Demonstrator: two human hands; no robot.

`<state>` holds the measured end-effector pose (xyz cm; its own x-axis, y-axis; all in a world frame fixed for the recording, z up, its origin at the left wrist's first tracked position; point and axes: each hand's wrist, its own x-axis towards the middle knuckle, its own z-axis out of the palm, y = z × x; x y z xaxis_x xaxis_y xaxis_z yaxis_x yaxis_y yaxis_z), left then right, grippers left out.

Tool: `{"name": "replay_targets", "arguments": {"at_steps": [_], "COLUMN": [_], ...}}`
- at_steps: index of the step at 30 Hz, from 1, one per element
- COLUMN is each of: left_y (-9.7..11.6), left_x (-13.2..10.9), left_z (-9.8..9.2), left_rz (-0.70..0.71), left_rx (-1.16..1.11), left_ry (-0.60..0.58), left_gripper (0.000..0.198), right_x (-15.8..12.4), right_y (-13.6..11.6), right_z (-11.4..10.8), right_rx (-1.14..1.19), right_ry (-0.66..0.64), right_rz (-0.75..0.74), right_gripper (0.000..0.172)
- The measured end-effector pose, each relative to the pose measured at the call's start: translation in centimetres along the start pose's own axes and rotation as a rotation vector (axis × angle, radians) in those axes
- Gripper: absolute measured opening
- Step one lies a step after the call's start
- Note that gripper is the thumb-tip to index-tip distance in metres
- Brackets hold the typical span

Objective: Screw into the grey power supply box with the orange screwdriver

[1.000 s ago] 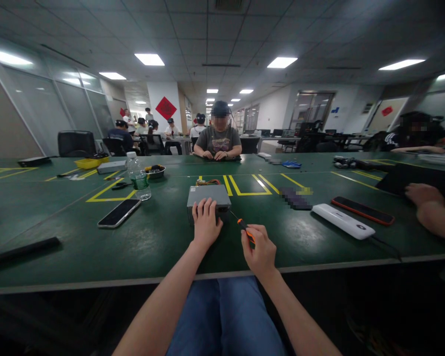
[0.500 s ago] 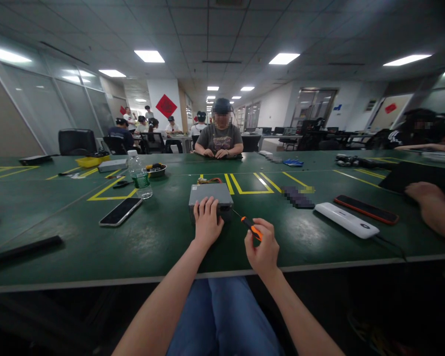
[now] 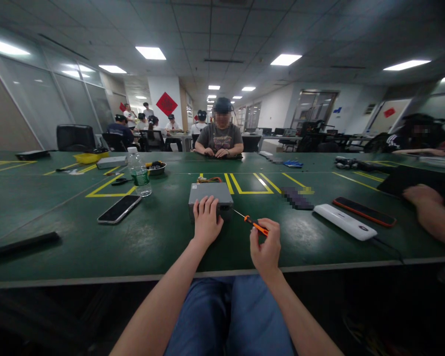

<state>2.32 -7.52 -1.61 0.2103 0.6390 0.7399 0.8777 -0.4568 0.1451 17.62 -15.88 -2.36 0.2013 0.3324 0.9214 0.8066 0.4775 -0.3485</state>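
A grey metal computer power supply (image 3: 212, 190) sits on the table in front of me, its bundle of coloured wires (image 3: 207, 180) at the far side. My left hand (image 3: 206, 217) lies over its top and near edge, fingers on top and thumb down the side, holding it. In my right hand (image 3: 266, 244) is an orange and black screwdriver (image 3: 257, 226), gripped by the handle end between thumb and fingers. Its thin shaft points left to the power supply's right side. Whether the tip touches the box I cannot tell.
Left of the box are a phone (image 3: 119, 208), a water bottle (image 3: 139, 173) and a metal bowl (image 3: 156, 168). To the right lie a white power strip-like device (image 3: 344, 222) and an orange-edged phone (image 3: 364, 211). A person (image 3: 219, 133) sits opposite; another person's arm (image 3: 432, 212) rests at right.
My right hand has shifted slightly right, and more of the screwdriver's handle shows, lying flatter. My left hand and the power supply have stayed in place.
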Motion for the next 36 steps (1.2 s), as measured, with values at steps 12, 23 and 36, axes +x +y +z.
{"name": "replay_targets", "arguments": {"at_steps": [12,23,36], "left_y": [0.05,-0.02,0.07], "left_x": [0.03,-0.03,0.06], "left_z": [-0.26,-0.18,-0.11], "left_rz": [0.002,0.007,0.002], "left_rx": [0.005,0.007,0.002], "left_ry": [-0.006,-0.014,-0.016], "left_gripper": [0.045,0.045,0.046], "right_x": [0.12,-0.32,-0.65], "right_y": [0.25,0.41,0.10], "right_z": [-0.29,-0.11,0.11], "right_rx": [-0.011,-0.007,-0.047], "right_ry": [-0.009,-0.035,-0.124], "right_rz": [0.025,-0.029,-0.165], "right_gripper": [0.013,0.016,0.033]}}
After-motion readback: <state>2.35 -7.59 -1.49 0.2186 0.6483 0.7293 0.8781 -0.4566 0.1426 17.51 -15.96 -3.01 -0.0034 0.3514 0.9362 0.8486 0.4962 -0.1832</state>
